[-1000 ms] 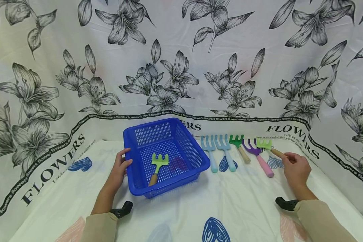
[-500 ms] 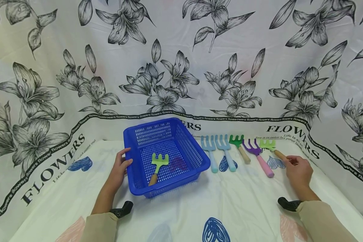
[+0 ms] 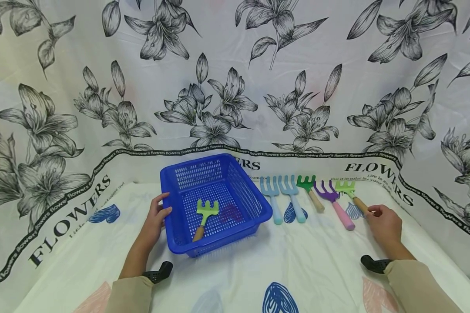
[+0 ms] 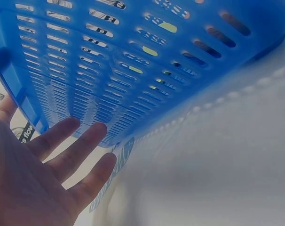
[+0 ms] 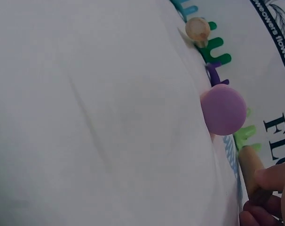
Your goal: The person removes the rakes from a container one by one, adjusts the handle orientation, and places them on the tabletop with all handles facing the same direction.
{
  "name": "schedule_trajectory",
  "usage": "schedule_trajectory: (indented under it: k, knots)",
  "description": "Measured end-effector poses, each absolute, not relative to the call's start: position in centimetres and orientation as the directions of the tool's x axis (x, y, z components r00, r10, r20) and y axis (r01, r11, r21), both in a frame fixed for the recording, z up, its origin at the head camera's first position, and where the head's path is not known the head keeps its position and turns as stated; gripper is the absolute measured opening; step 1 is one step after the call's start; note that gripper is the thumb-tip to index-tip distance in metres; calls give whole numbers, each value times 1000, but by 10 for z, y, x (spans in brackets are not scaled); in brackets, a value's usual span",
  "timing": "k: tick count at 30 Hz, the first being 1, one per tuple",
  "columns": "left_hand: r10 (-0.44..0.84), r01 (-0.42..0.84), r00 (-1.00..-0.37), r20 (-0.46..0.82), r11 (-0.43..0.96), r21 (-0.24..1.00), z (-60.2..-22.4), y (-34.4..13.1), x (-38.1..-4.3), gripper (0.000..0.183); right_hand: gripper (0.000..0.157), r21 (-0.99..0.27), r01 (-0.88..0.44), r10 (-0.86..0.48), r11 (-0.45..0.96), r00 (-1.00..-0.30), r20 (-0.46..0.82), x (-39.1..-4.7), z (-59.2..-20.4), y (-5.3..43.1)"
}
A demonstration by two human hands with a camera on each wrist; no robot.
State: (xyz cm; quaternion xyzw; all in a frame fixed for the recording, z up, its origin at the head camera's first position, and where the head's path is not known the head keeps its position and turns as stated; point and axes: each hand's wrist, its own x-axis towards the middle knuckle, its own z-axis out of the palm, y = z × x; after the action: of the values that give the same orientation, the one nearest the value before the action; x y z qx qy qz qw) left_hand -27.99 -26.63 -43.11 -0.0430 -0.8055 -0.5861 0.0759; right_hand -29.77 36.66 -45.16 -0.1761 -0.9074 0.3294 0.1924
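My left hand holds the left rim of a blue plastic basket; several of its fingers show below the rim, beside the slotted wall. Inside the basket lies a light green hand rake with a wooden handle. On the right, my right hand pinches the wooden handle end of a second light green rake, its tines pointing away from me. The right wrist view shows thumb and fingers around that wooden handle.
Left of the held rake is a row: a purple rake with a pink handle, a dark green rake with a wooden handle, and two light blue rakes. A flower-printed curtain stands behind the white cloth.
My right hand has moved slightly right and nearer to me, shifting the held rake a little away from the purple one and turning its handle. The left hand and basket have stayed put.
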Motion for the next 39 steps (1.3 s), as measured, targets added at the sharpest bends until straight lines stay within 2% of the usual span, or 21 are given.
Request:
schedule_trajectory:
  k: [17,31,39]
  knots:
    - [-25,156,-985,171,298,942,-433,-266,-281,58,24,-628,204,431,751,-872,232,-298,-451,371]
    - [-26,151,-986,166,299,942,-433,-266,-281,59,40,-704,225,513,674,-828,228,-304,-433,365]
    - [-23,154,-986,168,300,941,-432,-265,-280,58,50,-736,328,520,592,-853,38,-301,-432,368]
